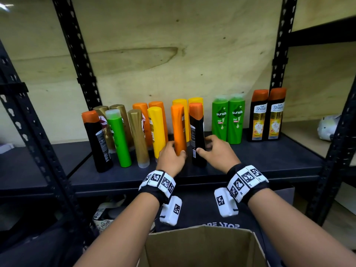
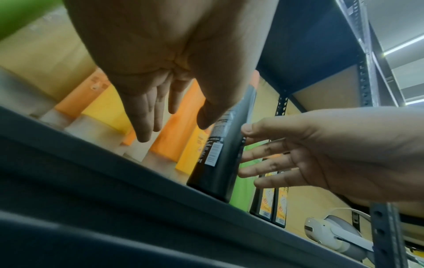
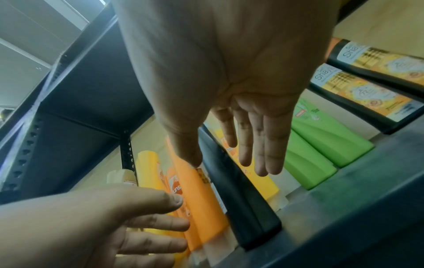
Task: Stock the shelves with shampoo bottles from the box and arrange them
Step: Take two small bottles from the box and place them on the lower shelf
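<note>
The black bottle with the orange cap [image 1: 197, 135] stands upright at the front of the dark shelf [image 1: 269, 162], its long axis vertical and its back label with the barcode turned toward the person, and just to its left, close alongside, the orange bottle [image 1: 179, 130] stands upright too, also showing its back. The right hand [image 1: 217, 151] is at the black bottle's lower half from the right side: the thumb lies against the near face and the fingers reach past the far right edge, spread and nearly straight, so it reads as a loose open cradle and not a closed grip. The left hand [image 1: 170, 158] mirrors it on the orange bottle, thumb at the right edge near the base, fingers extended behind and to the left; the wrist views show both palms open with fingers straight. Each bottle therefore lies directly ahead of its own hand, with the two thumbs in the narrow gap between them. Judging from the green pair [image 1: 228, 120] and the black pair with front labels [image 1: 266, 116] already set facing out at the right, the next move probably calls for turning each bottle about its upright axis. The cardboard box [image 1: 204, 247] sits below, near the person, and a mixed cluster of bottles [image 1: 123, 132] remains at the left
</note>
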